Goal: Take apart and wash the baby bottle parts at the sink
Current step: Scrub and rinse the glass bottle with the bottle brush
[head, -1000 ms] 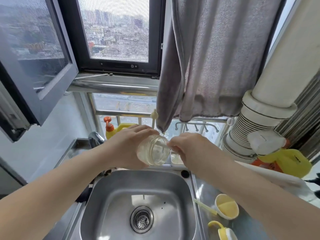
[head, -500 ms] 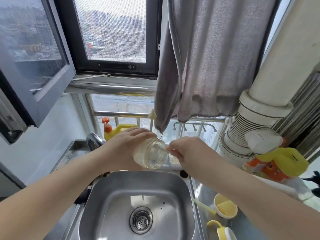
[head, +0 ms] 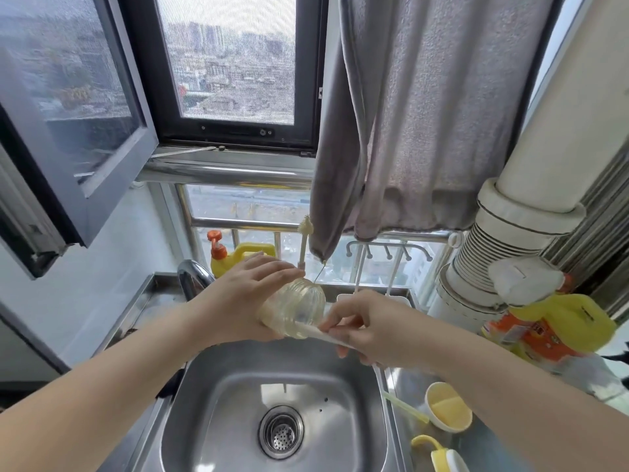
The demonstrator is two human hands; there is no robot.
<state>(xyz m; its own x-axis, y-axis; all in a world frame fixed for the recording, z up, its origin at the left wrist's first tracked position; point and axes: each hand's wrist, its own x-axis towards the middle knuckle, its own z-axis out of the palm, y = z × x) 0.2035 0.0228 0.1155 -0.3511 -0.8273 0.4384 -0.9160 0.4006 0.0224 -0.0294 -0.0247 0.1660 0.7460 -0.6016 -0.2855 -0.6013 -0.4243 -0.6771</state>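
Head view only. Left hand (head: pixel 238 298) was wrapped around the clear bottle body (head: pixel 294 311), holding it on its side above the sink (head: pixel 204 403), mouth turned toward the other hand. Right hand (head: pixel 371 327) was pinched on a pale brush handle (head: pixel 315 332) that ran into the bottle mouth. Likely reason for the tilt: straight line for the brush, and drips fall into the basin below both hands.

Other bottle parts sat on the steel surface (head: pixel 408 379) under the right forearm: yellow cap (head: pixel 449 407), pale straw (head: pixel 405 407), and a yellow handled piece (head: pixel 439 454) cut off by the bottom edge. Probably parked there to wait for washing.

Faucet (head: pixel 190 277) was behind the left hand, spout hidden by the wrist; no running water could be made out. Brush head inside the bottle was blurred through the ribbed wall, so depth was unclear. Right fingertips were partly hidden behind the handle. Yellow soap bottle (head: pixel 245 253) stood behind the left hand.
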